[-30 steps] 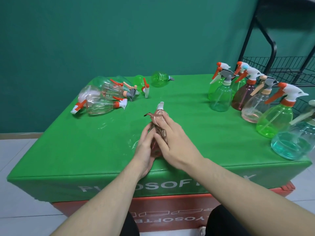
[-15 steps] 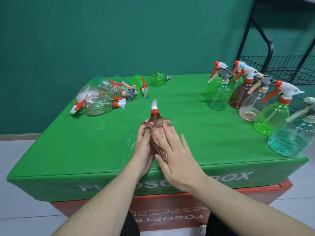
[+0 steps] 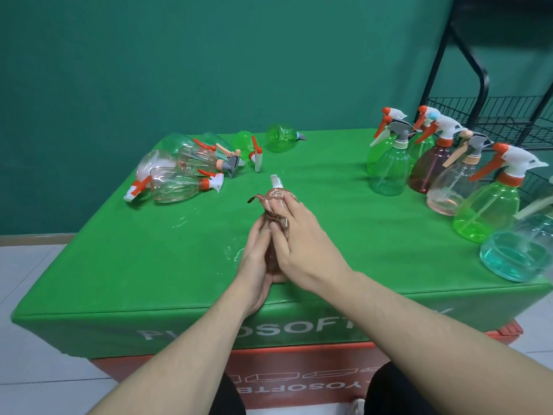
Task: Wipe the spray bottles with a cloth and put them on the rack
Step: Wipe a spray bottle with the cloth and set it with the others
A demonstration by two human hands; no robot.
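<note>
A single head-worn camera looks forward and down, close over the green table toward the wall.

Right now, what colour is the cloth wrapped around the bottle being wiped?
Brownish pink, with darker brown edging, wrapped around the bottle. The cloth shows best in the head view.

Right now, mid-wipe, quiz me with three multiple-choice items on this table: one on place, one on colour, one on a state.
1. Where do the upright spray bottles stand?
A. table's right side
B. table's left side
C. on the rack

2. What colour is the cloth?
A. blue
B. brownish
C. white

3. How do the bottles at the table's far left lie?
A. upright
B. on their sides
C. stacked on the rack

Answers:
1 A, they cluster near the table's right edge, the rack behind them.
2 B, the right hand presses it round the held bottle, which the left hand steadies.
3 B, their triggers point sideways.
</note>
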